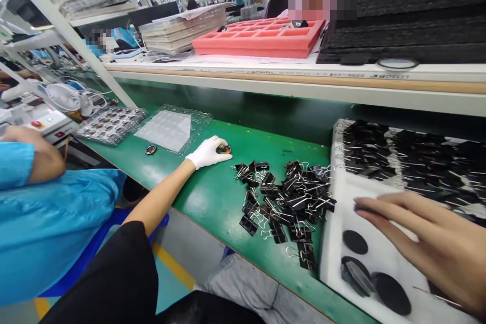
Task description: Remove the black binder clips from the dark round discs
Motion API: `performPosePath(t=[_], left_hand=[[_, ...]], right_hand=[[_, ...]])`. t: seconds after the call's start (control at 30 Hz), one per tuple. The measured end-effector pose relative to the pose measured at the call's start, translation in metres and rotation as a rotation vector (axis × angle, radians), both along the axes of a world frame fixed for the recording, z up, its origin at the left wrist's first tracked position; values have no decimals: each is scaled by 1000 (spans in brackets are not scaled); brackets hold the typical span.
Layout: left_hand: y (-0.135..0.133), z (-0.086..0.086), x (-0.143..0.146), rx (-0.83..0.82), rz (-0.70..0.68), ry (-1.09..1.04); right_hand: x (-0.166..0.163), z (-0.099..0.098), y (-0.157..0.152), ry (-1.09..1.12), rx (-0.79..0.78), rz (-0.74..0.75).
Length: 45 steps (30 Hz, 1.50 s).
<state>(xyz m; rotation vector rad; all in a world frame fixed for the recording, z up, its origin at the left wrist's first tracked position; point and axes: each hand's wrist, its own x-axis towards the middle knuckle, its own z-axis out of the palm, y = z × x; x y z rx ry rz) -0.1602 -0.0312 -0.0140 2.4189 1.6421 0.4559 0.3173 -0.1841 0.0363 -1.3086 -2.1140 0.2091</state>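
Note:
My left hand (208, 152), in a white glove, reaches out over the green bench (212, 197) and closes its fingers on a small round dark part (224, 149). My bare right hand (429, 245) lies flat with fingers stretched over a white foam tray (364, 192). The tray has round black recesses (355, 242) near the hand. A pile of black binder clips (283, 202) lies between my two hands. A second small round part (151, 150) rests on the bench left of my left hand.
A clear blister tray (170, 129) and a tray of small parts (108, 124) lie at the far left. A person in blue (45, 212) sits to my left. On the shelf above are a red tray (261, 38) and black foam stacks (410, 10).

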Motion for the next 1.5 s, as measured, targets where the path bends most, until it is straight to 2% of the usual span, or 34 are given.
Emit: performPosePath(t=[0.1,0.13,0.2,0.3,0.47,0.57,0.67,0.8,0.87,0.97,1.07,1.17,1.23,1.3,1.37,1.5], left_hand=[[35,0,46,6,-49,4],[43,0,61,8,-61,12],[55,0,84,15,-96,26],[61,-3,99,41,-172,37],[64,-6,95,55,-239,49],[66,-5,95,36,-253,46],[67,-5,96,5,-272,45],[69,-7,97,-12,-273,34],[69,-7,97,-8,-271,32],[66,-6,98,-11,-253,23],[63,-5,101,-14,-200,18],[62,-5,99,22,-146,0],[63,-5,94,23,-225,-11],[66,-6,89,-14,-346,-14],[69,-6,86,-35,-398,-7],[69,-6,90,-12,-327,68]], right_hand=[[-46,32,34,194,-88,3],[-58,35,49,295,-207,6],[-77,33,82,548,-490,3],[-96,23,126,804,-734,-61],[-143,15,172,849,-918,-167],[-176,6,188,705,-985,-162],[-196,-10,200,390,-962,-158],[-198,-23,213,-238,-671,-142],[-195,-19,214,-391,-605,-145],[-194,0,200,-501,-573,-192],[-198,19,176,-655,-709,-151],[-202,25,162,-677,-887,-9],[-200,21,162,-607,-920,16],[-193,15,170,-523,-902,-28],[-184,11,180,-461,-856,-109],[-166,5,198,-375,-763,-188]])
